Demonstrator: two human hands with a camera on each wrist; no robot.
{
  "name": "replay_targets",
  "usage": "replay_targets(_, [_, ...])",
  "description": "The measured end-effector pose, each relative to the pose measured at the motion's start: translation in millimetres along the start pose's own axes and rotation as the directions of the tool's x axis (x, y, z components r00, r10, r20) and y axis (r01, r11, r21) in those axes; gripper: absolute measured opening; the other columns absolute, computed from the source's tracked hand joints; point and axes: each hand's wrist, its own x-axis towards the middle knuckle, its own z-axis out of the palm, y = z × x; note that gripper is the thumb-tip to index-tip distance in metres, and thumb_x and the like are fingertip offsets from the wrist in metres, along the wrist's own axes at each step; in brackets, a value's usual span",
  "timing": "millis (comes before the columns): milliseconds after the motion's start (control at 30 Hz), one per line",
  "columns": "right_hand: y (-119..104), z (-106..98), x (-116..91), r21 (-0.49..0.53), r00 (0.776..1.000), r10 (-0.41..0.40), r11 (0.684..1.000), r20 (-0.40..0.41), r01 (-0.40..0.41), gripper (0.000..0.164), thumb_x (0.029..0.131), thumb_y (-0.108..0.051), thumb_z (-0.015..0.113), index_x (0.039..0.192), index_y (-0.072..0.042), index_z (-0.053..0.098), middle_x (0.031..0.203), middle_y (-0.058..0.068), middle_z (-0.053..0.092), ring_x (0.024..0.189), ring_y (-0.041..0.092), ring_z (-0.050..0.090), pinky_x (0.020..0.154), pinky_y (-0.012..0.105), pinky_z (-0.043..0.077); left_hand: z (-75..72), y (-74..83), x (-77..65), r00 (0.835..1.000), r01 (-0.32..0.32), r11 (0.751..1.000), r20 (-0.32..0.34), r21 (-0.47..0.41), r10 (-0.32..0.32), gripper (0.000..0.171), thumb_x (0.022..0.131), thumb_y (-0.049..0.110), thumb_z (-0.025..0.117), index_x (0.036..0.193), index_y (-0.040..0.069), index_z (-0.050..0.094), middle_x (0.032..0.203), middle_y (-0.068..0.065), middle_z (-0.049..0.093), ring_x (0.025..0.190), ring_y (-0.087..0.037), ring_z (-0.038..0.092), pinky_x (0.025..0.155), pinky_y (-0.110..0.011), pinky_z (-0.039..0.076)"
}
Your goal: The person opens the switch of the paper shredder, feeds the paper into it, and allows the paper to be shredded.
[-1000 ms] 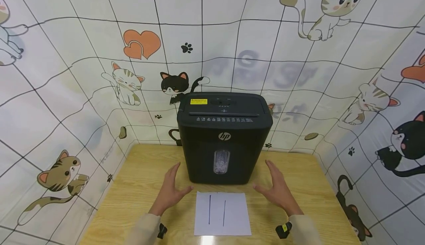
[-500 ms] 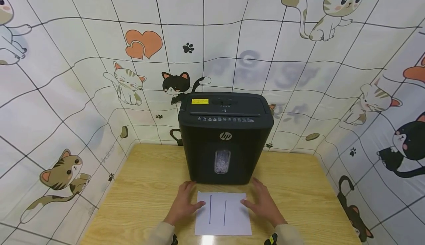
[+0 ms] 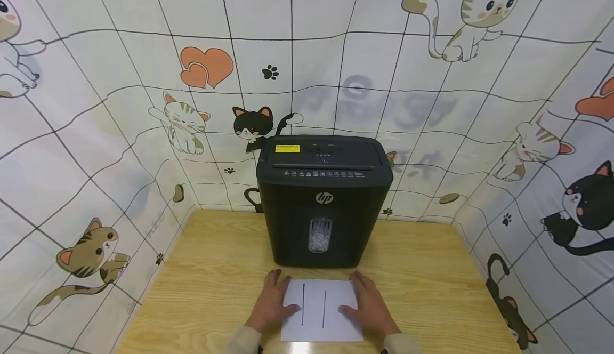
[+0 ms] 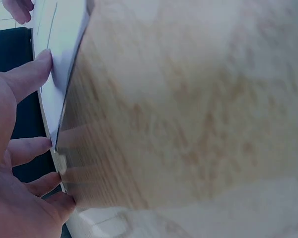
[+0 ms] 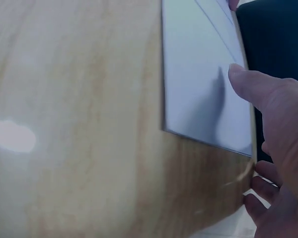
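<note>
at the far left, a white wall covering [image 3: 77, 146] with dark grid lines carries a printed brown cat [image 3: 91, 250]. a light wood-grain table [image 3: 201, 268] extends from there to the right-hand wall. the left hand [image 3: 273, 303], below a pale sleeve [image 3: 243, 339], is at the left edge of the white paper [image 3: 314, 314]; its thumb stands apart from its fingers and reaches over the sheet. whether that thumb touches the surface cannot be told.

the paper lies flat on the near part of the table, between both hands, and bears two dark lines. just beyond it stands a black hp paper shredder [image 3: 292, 226], upright, with a yellow label [image 3: 287, 149] at the left of its top and a clear window [image 3: 320, 235] in front showing shredded bits.

the right hand [image 3: 371, 306] is at the paper's right edge, thumb and fingers likewise apart, thumb over the sheet and casting a shadow on it. at the far right, a black-and-white cat [image 3: 582, 204] is printed on the wall covering.
</note>
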Motion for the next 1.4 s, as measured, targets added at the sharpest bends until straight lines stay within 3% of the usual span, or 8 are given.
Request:
replay_targets(433, [6.3, 12.6, -8.0, -0.075, 0.997, -0.066, 0.995, -0.029, 0.064, 0.081, 0.084, -0.047, 0.081, 0.147, -0.004, 0.054, 0.162, 0.017, 0.039, 0.149, 0.039, 0.038, 0.115, 0.058, 0.039, 4.0, -2.4, -8.6, 1.000, -0.020, 0.999, -0.016, 0.050, 0.021, 0.069, 0.079, 0.043, 0.086, 0.131, 0.001, 0.068, 0.148, -0.034, 0.045, 0.140, -0.055, 0.040, 0.103, -0.057, 0.050])
replay_targets(633, [3.7, 10.9, -8.8, -0.048, 0.997, -0.066, 0.997, -0.041, 0.064, 0.077, 0.084, -0.044, 0.083, 0.144, -0.004, 0.057, 0.161, 0.018, 0.040, 0.148, 0.041, 0.039, 0.114, 0.058, 0.039, 5.6, -1.2, -9.7, 0.998, -0.029, 0.999, -0.060, -0.042, 0.026, 0.053, 0.075, 0.035, 0.088, 0.119, 0.007, 0.077, 0.144, -0.033, 0.051, 0.138, -0.056, 0.041, 0.103, -0.060, 0.049])
replay_targets(833, [-0.7, 9.4, -9.4, 0.000, 0.998, -0.051, 0.999, -0.048, 0.051, 0.067, 0.082, -0.039, 0.085, 0.136, -0.007, 0.061, 0.160, 0.020, 0.041, 0.147, 0.043, 0.038, 0.116, 0.059, 0.037, 4.3, 2.6, -6.5, 0.995, -0.015, 0.982, -0.098, -0.191, -0.004, 0.043, 0.061, 0.018, 0.094, 0.101, 0.011, 0.080, 0.122, -0.012, 0.067, 0.121, -0.033, 0.051, 0.100, -0.047, 0.049])
replay_targets(967, [-2.9, 9.0, -8.4, 0.062, 0.999, -0.011, 0.998, -0.049, 0.014, 0.070, 0.081, -0.036, 0.086, 0.136, -0.004, 0.057, 0.158, 0.020, 0.042, 0.148, 0.042, 0.038, 0.118, 0.058, 0.034, -1.3, 6.4, -3.0, 0.999, 0.016, 0.928, -0.040, -0.371, -0.033, 0.037, 0.065, 0.005, 0.088, 0.099, 0.011, 0.074, 0.104, -0.003, 0.072, 0.100, -0.015, 0.060, 0.084, -0.030, 0.052])
replay_targets(1100, [-5.8, 7.9, -7.9, 0.143, 0.998, 0.049, 0.989, -0.042, -0.042, 0.090, 0.078, -0.031, 0.090, 0.148, 0.000, 0.043, 0.142, 0.019, 0.054, 0.131, 0.035, 0.055, 0.109, 0.052, 0.047, -6.6, 9.3, -2.2, 0.998, 0.070, 0.827, 0.039, -0.558, -0.059, 0.037, 0.070, -0.009, 0.076, 0.102, 0.007, 0.067, 0.091, -0.004, 0.072, 0.081, -0.006, 0.061, 0.070, -0.022, 0.050])
replay_targets(1167, [-5.8, 7.3, -7.9, 0.174, 0.995, 0.082, 0.982, -0.050, -0.072, 0.093, 0.076, -0.028, 0.091, 0.150, -0.001, 0.042, 0.134, 0.016, 0.058, 0.118, 0.027, 0.060, 0.099, 0.047, 0.053, -6.2, 9.1, -3.1, 0.997, 0.078, 0.803, 0.039, -0.591, -0.067, 0.041, 0.070, -0.012, 0.074, 0.105, 0.006, 0.064, 0.084, -0.004, 0.070, 0.073, -0.003, 0.059, 0.065, -0.020, 0.048])
replay_targets(1267, [-4.1, 5.0, -7.5, 0.224, 0.991, 0.097, 0.972, -0.088, -0.075, 0.072, 0.078, -0.021, 0.089, 0.139, -0.003, 0.055, 0.129, 0.015, 0.061, 0.103, 0.022, 0.060, 0.087, 0.040, 0.055, -5.2, 7.3, -4.3, 0.998, 0.066, 0.780, 0.024, -0.622, -0.065, 0.049, 0.068, -0.014, 0.075, 0.112, 0.004, 0.061, 0.074, -0.005, 0.067, 0.063, 0.000, 0.053, 0.057, -0.018, 0.045])
replay_targets(1400, [-3.7, -2.5, -6.9, 0.272, 0.986, 0.128, 0.958, -0.109, -0.095, 0.033, 0.085, -0.018, 0.083, 0.116, -0.012, 0.071, 0.122, 0.009, 0.068, 0.098, 0.019, 0.060, 0.081, 0.032, 0.052, -7.6, 6.0, -4.2, 0.998, 0.051, 0.745, 0.016, -0.666, -0.054, 0.053, 0.069, -0.014, 0.077, 0.117, 0.001, 0.058, 0.076, -0.011, 0.072, 0.065, -0.002, 0.060, 0.057, -0.019, 0.050])
